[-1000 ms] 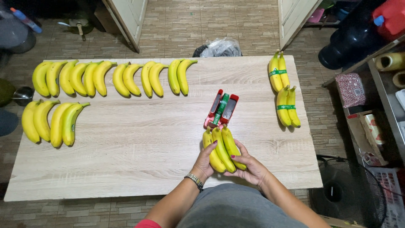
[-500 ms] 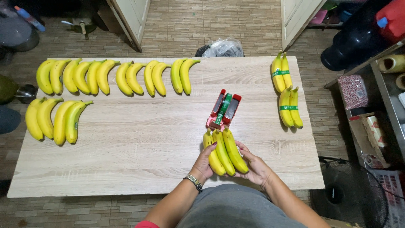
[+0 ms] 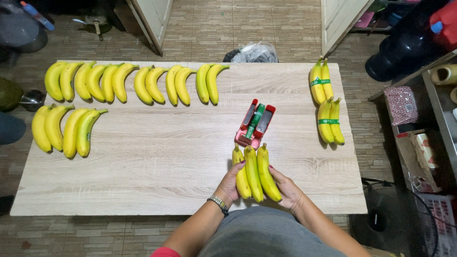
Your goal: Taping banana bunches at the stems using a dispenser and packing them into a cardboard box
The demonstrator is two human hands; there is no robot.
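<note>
Three yellow bananas lie side by side near the table's front edge, stems pointing away from me. My left hand cups their left side and my right hand cups their right side. Just beyond the stems sits a red tape dispenser loaded with green tape. At the far right of the wooden table lie two banana pairs, each bound with a green band: one farther away, one nearer.
Many loose bananas line the table's far left, with a second row of several below them. A plastic bag lies on the tiled floor behind the table. Shelves with boxes stand at the right.
The three bananas have been drawn together between my hands and sit a little straighter. The view has shifted slightly.
</note>
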